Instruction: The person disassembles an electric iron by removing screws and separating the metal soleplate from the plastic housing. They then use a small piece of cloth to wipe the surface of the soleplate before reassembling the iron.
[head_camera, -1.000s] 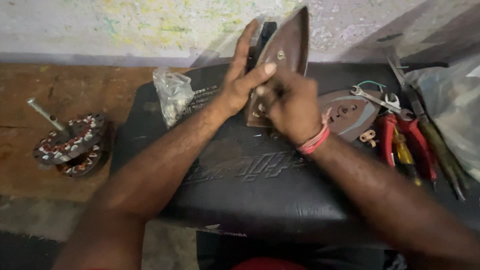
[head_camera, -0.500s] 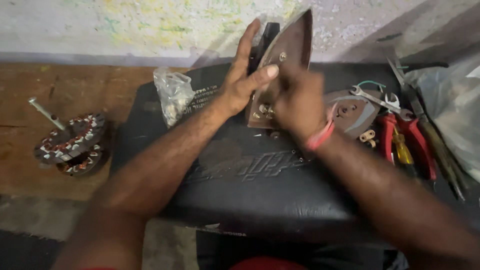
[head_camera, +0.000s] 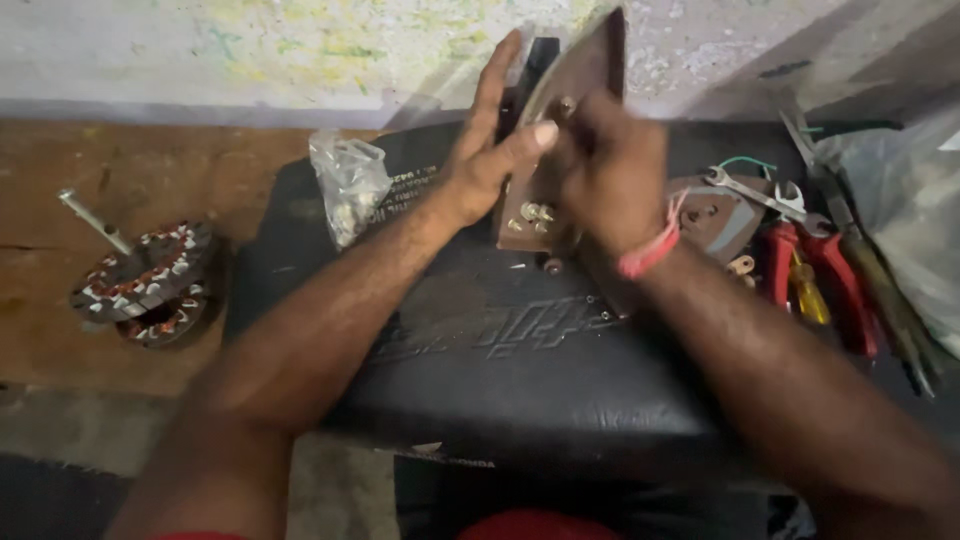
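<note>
An iron soleplate (head_camera: 590, 70), brown and pointed, stands on its heel on a black padded seat (head_camera: 520, 350). My left hand (head_camera: 490, 150) holds it upright, fingers along its left edge and thumb across its face. My right hand (head_camera: 610, 175), with a red band on the wrist, presses its fingers against the middle of the plate; whether it holds a small part is hidden. Brass terminals (head_camera: 535, 212) show near the plate's bottom.
A clear plastic bag of small parts (head_camera: 350, 190) lies left of the iron. A wound motor stator with a shaft (head_camera: 145, 280) sits on the wooden floor. Right of the iron are another brown plate (head_camera: 725, 215), a spanner (head_camera: 755, 190), red pliers (head_camera: 830, 275), a screwdriver and a plastic sheet.
My right hand has moved up the plate from its lower part toward the middle. My left hand has kept its hold and the iron stays upright.
</note>
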